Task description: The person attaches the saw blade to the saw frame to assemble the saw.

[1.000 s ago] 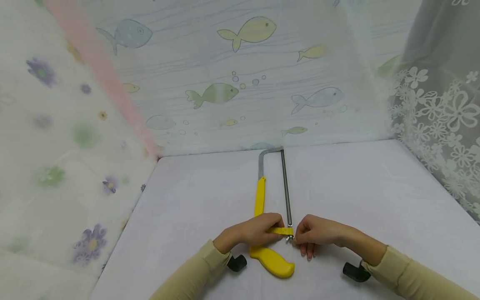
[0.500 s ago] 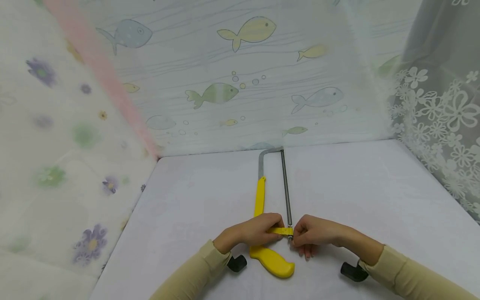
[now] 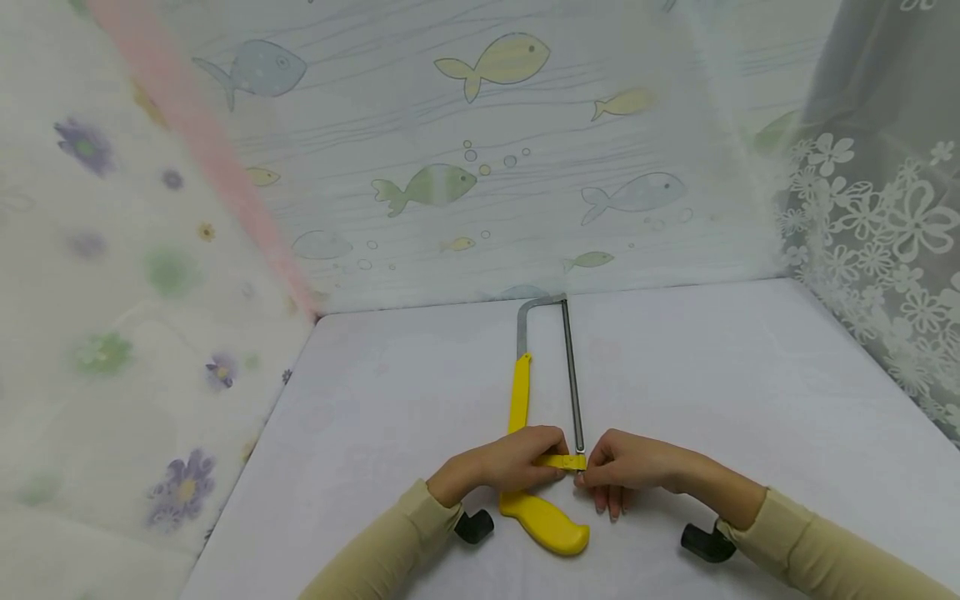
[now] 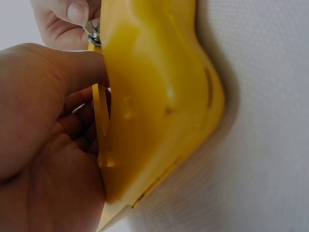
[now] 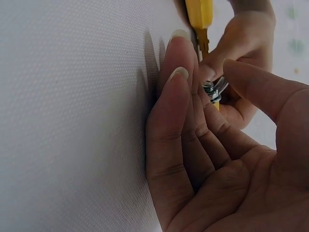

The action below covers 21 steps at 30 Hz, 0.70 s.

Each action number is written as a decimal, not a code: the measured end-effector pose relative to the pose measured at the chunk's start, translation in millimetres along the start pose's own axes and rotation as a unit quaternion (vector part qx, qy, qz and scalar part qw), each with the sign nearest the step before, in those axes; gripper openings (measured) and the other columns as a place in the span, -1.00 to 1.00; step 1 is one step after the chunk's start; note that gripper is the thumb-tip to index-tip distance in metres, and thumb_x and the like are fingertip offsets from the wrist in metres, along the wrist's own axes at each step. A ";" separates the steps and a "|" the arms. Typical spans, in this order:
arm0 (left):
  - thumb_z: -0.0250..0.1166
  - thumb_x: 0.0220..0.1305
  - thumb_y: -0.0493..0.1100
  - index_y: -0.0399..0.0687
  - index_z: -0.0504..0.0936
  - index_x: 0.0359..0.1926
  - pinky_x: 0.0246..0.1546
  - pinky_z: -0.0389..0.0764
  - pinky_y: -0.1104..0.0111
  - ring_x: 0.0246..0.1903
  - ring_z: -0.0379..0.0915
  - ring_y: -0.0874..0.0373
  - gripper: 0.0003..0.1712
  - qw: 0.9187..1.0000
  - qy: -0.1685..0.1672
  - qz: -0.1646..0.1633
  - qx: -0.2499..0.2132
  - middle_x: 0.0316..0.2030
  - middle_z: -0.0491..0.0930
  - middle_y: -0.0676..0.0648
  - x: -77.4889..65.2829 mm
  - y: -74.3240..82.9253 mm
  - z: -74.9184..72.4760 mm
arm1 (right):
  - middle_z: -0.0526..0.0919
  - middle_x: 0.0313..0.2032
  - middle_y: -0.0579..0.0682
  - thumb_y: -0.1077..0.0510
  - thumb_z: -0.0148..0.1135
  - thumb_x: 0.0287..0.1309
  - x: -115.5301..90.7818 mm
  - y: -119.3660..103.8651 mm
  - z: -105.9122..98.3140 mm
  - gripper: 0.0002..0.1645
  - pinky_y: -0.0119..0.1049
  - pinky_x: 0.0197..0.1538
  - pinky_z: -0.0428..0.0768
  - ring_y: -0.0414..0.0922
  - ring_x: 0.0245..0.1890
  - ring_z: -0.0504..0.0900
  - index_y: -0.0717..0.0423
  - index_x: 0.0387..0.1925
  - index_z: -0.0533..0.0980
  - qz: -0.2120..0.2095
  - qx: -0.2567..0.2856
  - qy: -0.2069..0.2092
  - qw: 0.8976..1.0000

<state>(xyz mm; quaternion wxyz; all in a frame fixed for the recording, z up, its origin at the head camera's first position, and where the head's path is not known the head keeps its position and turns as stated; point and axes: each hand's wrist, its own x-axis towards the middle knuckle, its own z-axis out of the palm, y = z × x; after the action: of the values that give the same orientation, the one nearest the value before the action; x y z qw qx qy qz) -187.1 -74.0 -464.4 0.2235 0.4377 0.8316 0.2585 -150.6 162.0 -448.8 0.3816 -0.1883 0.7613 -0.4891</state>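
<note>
Creeping toward 9 o'clock since half a second ago with the fingertips of the right hand (image 3: 637,461). On the desk (image 3: 405,375), off centre toward 5 o'clock, gripping the yellow hacksaw (image 3: 520,396) with the left hand (image 3: 516,460). From there toward 4 o'clock, pinching its wing nut (image 4: 93,35) with the right.

Head view: forward-down above both bare hands (image 3: 517,458) (image 3: 639,460). Palm-side wrist close-ups face fingerward, sharing the silver metal wing nut (image 5: 216,94).
</note>
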 end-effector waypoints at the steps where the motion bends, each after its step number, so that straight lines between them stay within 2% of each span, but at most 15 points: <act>1: 0.25 0.49 -0.19 -0.05 0.52 -0.08 -0.11 0.44 0.56 -0.23 0.37 0.32 -0.91 1.000 0.000 0.000 0.000 -0.23 0.50 0.14 0.1 -0.2 0.2 | 0.70 -0.54 0.13 0.04 0.27 0.40 -0.4 -0.3 -0.1 -0.58 -0.42 -0.56 0.50 -0.19 -0.66 0.61 0.32 -0.44 0.66 0.001 0.000 -0.001 1.000; 8: 0.25 0.48 -0.19 -0.04 0.52 -0.09 -0.12 0.43 0.55 -0.24 0.36 0.33 -0.92 1.000 0.000 0.000 0.000 -0.24 0.49 0.15 1.0 -2.4 1.1 | 0.71 -0.53 0.14 0.05 0.26 0.41 -3.8 -0.8 -0.7 -0.60 -0.43 -0.56 0.50 -0.19 -0.65 0.62 0.30 -0.43 0.67 0.008 -0.001 0.000 1.000; 21: 0.26 0.49 -0.18 -0.02 0.52 -0.11 -0.13 0.41 0.55 -0.24 0.34 0.33 -0.92 1.000 0.003 0.007 0.008 -0.25 0.47 0.15 2.2 -5.8 2.7 | 0.68 -0.58 0.09 0.18 0.25 0.36 -3.8 9.8 -2.9 -0.71 -0.43 -0.56 0.51 -0.18 -0.65 0.63 0.31 -0.43 0.66 -0.005 -0.003 0.007 1.000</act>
<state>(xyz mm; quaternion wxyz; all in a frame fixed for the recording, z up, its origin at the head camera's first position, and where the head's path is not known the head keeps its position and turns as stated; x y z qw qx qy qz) -190.2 -74.3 -470.4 0.2159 0.4445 0.8312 0.2548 -149.5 170.7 -455.3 0.3736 -0.1900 0.7641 -0.4904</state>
